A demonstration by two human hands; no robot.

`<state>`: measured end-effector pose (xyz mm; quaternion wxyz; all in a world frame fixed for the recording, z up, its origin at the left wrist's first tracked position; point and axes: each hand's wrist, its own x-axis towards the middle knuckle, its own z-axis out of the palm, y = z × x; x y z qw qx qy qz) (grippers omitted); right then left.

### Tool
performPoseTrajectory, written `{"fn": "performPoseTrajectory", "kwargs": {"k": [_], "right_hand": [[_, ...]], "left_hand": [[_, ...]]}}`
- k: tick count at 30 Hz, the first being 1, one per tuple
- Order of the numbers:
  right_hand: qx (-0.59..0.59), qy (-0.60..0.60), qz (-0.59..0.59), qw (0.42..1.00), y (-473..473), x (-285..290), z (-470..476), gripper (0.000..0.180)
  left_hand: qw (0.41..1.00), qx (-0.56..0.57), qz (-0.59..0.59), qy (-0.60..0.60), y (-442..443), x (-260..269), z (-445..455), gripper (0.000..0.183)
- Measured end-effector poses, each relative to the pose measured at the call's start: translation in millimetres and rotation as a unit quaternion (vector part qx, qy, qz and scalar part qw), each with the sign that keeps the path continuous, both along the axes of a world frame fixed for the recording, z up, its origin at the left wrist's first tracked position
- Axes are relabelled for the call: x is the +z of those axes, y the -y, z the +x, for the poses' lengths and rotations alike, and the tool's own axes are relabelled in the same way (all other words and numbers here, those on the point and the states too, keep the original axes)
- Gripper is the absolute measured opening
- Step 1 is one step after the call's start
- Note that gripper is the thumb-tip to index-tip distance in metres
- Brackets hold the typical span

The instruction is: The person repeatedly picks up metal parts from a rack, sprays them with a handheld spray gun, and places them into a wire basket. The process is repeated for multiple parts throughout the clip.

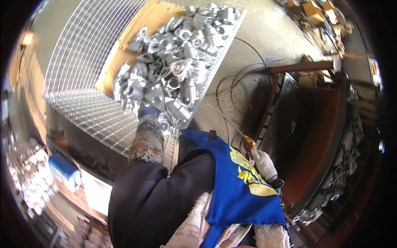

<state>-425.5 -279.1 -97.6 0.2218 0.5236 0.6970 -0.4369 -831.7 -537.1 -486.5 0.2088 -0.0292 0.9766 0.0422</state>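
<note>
My left hand point(147, 110), apparently in a blue glove, reaches out of a camouflage sleeve into a heap of silvery metal castings point(181, 66). The fingers are mostly hidden among the parts, so their grip cannot be seen. The castings, many with flanges and round bores, lie on brown cardboard point(108, 69) inside a wire mesh cage point(90, 108). To the right, beside a blue apron point(223, 173), my right hand point(263, 164) in a white knit glove is closed around an orange-brown handle point(249, 144). A thin pale tube extends from that handle; the tool resembles an air blow gun.
Loose hose or cable point(231, 79) coils on the concrete floor point(242, 62). A dark red metal frame or bin point(310, 183) stands at the right, with more castings point(344, 164) beyond it. At lower left are a blue object point(63, 170) and another pile of shiny parts point(29, 173).
</note>
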Motion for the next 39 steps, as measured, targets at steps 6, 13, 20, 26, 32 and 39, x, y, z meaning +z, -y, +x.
{"fn": "performPoseTrajectory", "kwargs": {"k": [6, 13, 20, 26, 32, 39], "right_hand": [[-0.206, -0.104, -0.081, 0.97, 8, 27, 54, 0.044], [-0.461, -0.369, -0.178, 0.787, 92, 41, 193, 0.041], [-0.707, -0.474, -0.172, 0.496, 199, 5, 277, 0.037], [-0.69, -0.478, 0.04, 0.542, 272, 25, 309, 0.043], [-0.701, -0.419, 0.2, 0.541, 313, 60, 303, 0.048], [-0.769, -0.326, 0.246, 0.492, 274, 70, 309, 0.043]], "left_hand": [[0.908, 0.065, 0.348, 0.222, -93, 6, 51, 0.036], [0.741, -0.19, 0.452, 0.458, -181, 33, 141, 0.054], [0.736, -0.222, 0.343, 0.539, -293, 150, 300, 0.076], [0.617, -0.433, 0.372, 0.541, -392, 244, 457, 0.066], [0.375, -0.507, 0.415, 0.655, -419, 386, 639, 0.052], [0.34, -0.483, 0.381, 0.711, -446, 430, 734, 0.034]]}}
